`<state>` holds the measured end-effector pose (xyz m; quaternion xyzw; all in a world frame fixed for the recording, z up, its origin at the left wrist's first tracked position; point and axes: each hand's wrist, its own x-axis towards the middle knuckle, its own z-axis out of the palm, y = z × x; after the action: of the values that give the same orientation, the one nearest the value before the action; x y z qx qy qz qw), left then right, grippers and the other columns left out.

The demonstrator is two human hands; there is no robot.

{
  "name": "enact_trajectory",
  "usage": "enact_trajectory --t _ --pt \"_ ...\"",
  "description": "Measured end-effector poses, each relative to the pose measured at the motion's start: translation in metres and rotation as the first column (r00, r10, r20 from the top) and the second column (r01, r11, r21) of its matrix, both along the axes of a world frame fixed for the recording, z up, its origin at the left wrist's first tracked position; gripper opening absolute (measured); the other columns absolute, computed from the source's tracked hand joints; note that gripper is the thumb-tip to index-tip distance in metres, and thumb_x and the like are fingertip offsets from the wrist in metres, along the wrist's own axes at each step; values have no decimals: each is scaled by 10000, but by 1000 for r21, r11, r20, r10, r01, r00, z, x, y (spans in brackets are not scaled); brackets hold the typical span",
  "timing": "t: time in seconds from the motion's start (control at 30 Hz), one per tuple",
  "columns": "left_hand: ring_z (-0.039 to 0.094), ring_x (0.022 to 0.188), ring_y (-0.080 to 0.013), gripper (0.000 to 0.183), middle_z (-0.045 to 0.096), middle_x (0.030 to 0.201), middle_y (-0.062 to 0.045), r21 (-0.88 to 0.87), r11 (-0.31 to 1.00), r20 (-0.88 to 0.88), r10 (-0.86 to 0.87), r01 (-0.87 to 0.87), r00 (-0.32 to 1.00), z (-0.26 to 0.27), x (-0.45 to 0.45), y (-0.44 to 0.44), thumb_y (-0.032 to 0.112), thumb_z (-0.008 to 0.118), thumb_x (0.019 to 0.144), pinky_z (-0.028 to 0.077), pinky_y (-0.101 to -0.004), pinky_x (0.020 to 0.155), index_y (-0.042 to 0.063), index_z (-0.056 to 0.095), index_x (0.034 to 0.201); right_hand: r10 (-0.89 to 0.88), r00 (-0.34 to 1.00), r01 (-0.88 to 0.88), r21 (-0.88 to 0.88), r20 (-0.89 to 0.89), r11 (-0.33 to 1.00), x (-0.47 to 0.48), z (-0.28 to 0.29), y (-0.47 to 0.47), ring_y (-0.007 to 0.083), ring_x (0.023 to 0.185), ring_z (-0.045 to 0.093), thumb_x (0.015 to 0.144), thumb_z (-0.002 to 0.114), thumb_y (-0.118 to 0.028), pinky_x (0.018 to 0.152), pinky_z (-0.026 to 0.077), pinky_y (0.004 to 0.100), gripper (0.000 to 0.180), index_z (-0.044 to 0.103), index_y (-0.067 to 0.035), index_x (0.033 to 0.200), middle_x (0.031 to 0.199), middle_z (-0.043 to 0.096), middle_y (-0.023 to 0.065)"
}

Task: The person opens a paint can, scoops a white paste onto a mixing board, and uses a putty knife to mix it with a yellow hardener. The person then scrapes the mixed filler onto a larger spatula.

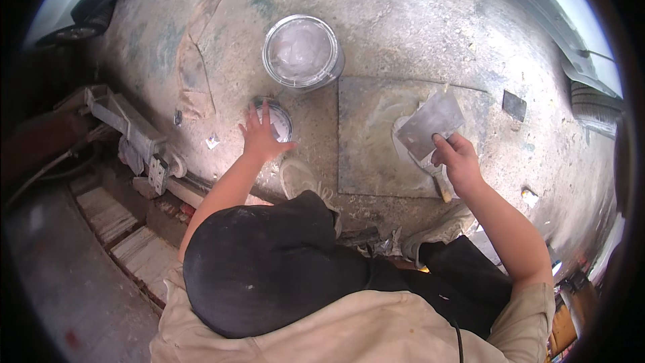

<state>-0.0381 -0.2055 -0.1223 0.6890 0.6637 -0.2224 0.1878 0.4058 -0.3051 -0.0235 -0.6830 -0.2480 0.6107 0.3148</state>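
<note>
My left hand [260, 133] is spread, palm down, over a small round tin [283, 120] on the concrete floor. The fingers cover much of its top, and I cannot tell whether they touch it. Pinched in my right hand [456, 161] is a flat rectangular metal spreader [428, 123], tilted above a square mixing board [365, 161]. A pale patch of filler [398, 136] shows on the board, partly behind the spreader. A putty knife [442, 186] with a light handle lies beneath my right hand, its blade mostly hidden. Beyond the board stands a large open can [302, 50] of greyish-white paste.
A dark flat square piece [514, 106] lies right of the board. Car tyres [597, 106] and body panels edge the upper corners. A metal jack-like frame [126, 121] stands at left. A crumpled brown sheet [194, 55] lies on the floor. My shoe [300, 179] is near the tin.
</note>
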Motion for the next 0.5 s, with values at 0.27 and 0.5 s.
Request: enact_trajectory --t 0.27,0.5 --pt "194 1496 -458 1368 101 1640 -249 -26 996 -72 -92 90 993 13 15 25 540 896 580 255 -675 1148 178 86 1620 -10 1000 10 3 -24 1000 -7 -5 7 120 690 603 981 670 -262 665 478 276 240 663 -22 984 765 646 33" --pt "324 1421 -448 1167 238 1559 -272 216 970 190 71 -112 979 52 -21 53 451 877 662 326 -522 1164 72 244 1566 -96 995 95 37 14 995 20 6 18 113 669 588 979 670 -253 660 469 272 230 671 -24 972 775 649 31"
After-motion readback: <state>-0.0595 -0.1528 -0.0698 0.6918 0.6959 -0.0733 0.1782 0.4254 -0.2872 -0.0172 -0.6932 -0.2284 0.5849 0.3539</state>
